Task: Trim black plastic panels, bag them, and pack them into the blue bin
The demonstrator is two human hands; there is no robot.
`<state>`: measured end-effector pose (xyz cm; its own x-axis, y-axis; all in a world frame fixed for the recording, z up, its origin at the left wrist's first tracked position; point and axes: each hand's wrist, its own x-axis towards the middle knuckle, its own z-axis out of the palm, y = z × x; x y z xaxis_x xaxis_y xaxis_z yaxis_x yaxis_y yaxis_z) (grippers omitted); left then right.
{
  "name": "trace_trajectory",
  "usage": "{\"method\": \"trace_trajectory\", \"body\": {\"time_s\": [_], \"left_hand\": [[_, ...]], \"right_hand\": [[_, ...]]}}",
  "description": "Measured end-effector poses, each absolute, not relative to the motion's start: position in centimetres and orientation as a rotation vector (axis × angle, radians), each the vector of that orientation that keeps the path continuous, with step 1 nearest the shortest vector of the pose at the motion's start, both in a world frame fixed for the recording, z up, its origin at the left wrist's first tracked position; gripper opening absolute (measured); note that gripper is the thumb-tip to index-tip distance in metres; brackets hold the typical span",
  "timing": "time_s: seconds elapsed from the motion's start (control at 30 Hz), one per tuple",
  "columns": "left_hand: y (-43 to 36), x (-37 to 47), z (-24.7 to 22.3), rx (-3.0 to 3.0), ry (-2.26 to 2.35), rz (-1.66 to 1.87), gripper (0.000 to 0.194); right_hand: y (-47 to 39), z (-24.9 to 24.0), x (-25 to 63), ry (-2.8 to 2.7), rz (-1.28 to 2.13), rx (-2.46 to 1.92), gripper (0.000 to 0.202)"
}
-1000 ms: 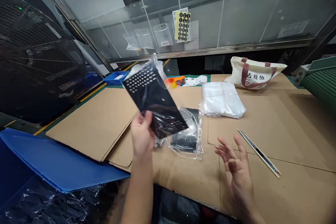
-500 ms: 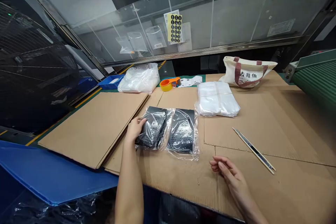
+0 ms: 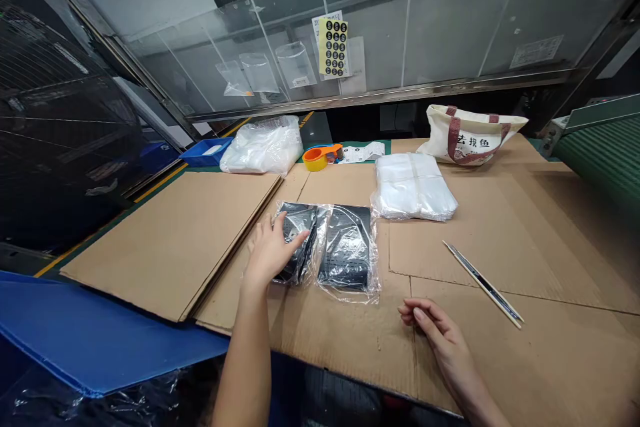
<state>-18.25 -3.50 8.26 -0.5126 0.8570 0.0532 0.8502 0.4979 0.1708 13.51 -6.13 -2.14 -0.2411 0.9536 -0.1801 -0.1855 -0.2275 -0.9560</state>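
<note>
Left hand [image 3: 270,253]: open, fingers spread, palm down, pressed flat on the left bagged black part; nothing grasped.
Right hand [image 3: 437,333]: resting on the cardboard near the front edge, fingers loosely curled, nothing held, well apart from both bags.
Left bagged black part [image 3: 300,240]: flat black piece in clear plastic, lying on the cardboard at mid-bench, partly under the left hand.
Right bagged black part [image 3: 349,250]: same sort, in its own clear bag, just beside the first on its right, the bag edges touching or overlapping.
Cardboard sheets [image 3: 500,247]: brown, covering the bench top; a separate stack lies at left.
Stack of clear bags [image 3: 413,195]: white-looking pile, beyond the right bagged part.
Thin strip [image 3: 483,283]: long, narrow, lying slantwise on the cardboard, right of the bags.
Tote bag [image 3: 470,137]: cream cloth, dark red handles, at the back.
Tape dispenser [image 3: 320,157]: orange, at the back centre.
Loose plastic bundle [image 3: 257,147]: translucent, back left, beside a blue tray [image 3: 205,152].
Blue board [image 3: 100,333]: front left, below the bench edge.
</note>
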Motion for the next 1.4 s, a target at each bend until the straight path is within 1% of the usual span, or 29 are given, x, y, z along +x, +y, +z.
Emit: {"method": "trace_trajectory", "body": {"time_s": [0.1, 0.23, 0.37, 0.43, 0.5, 0.53, 0.6, 0.67, 0.77, 0.9, 0.97, 1.07, 1.13, 1.27, 1.3, 1.33, 1.4], "left_hand": [[-3.2, -17.6, 7.0, 1.384, 2.634, 0.128, 0.087], [-3.0, -17.9, 5.7, 1.338, 2.660, 0.112, 0.085], [-3.3, -17.2, 5.9, 1.395, 2.772, 0.126, 0.082], [-3.3, -15.8, 6.2, 1.557, 2.853, 0.164, 0.079], [-3.1, -13.8, 6.1, 1.819, 2.831, 0.274, 0.072], [-2.8, -12.7, 5.9, 1.979, 2.745, 0.356, 0.068], [-2.0, -10.1, 5.3, 2.309, 2.425, 0.543, 0.061], [-1.2, -7.4, 4.5, 2.574, 2.020, 0.732, 0.056], [0.0, -3.4, 3.4, 2.790, 1.562, 0.925, 0.053], [0.7, 1.8, 2.3, 2.953, 1.154, 0.904, 0.054], [0.6, 4.6, 1.6, 2.952, 1.046, 0.943, 0.050], [0.2, 8.5, 0.1, 2.883, 0.986, 1.078, 0.041], [-0.1, 10.3, -1.3, 2.848, 0.951, 1.139, 0.039], [-0.1, 10.9, -4.3, 2.859, 0.843, 1.267, 0.038], [0.0, 10.7, -5.0, 2.849, 0.848, 1.257, 0.038], [0.1, 10.4, -5.6, 2.826, 0.882, 1.240, 0.038], [0.3, 9.9, -6.4, 2.763, 0.985, 1.228, 0.036]], "right_hand": [[-6.2, -2.2, 13.4, -1.104, 1.607, -1.075, 0.039], [-6.3, -2.4, 13.4, -1.093, 1.614, -1.063, 0.038], [-6.4, -2.3, 13.1, -1.104, 1.640, -1.066, 0.039], [-6.5, -2.4, 12.7, -1.102, 1.642, -1.062, 0.039], [-6.5, -2.3, 12.4, -1.095, 1.637, -1.045, 0.038], [-6.5, -2.2, 12.3, -1.093, 1.639, -1.028, 0.038], [-6.1, -1.5, 12.6, -1.102, 1.618, -1.005, 0.039], [-5.4, 0.3, 14.0, -1.180, 1.517, -1.007, 0.037], [-3.6, 5.1, 17.8, -1.441, 1.192, -1.060, 0.030], [0.6, 13.0, 24.8, -1.662, 0.701, -1.105, 0.019], [3.7, 16.2, 28.4, -1.639, 0.532, -1.155, 0.015], [8.8, 19.7, 33.8, -1.249, 0.556, -1.286, 0.021], [11.8, 21.4, 37.5, -1.052, 0.484, -1.313, 0.027], [14.6, 23.5, 45.0, -0.615, 0.418, -1.316, 0.024], [14.7, 23.8, 46.8, -0.513, 0.423, -1.308, 0.030], [14.6, 23.8, 48.5, -0.431, 0.442, -1.293, 0.042], [14.2, 23.5, 51.4, -0.293, 0.482, -1.251, 0.047]]}}
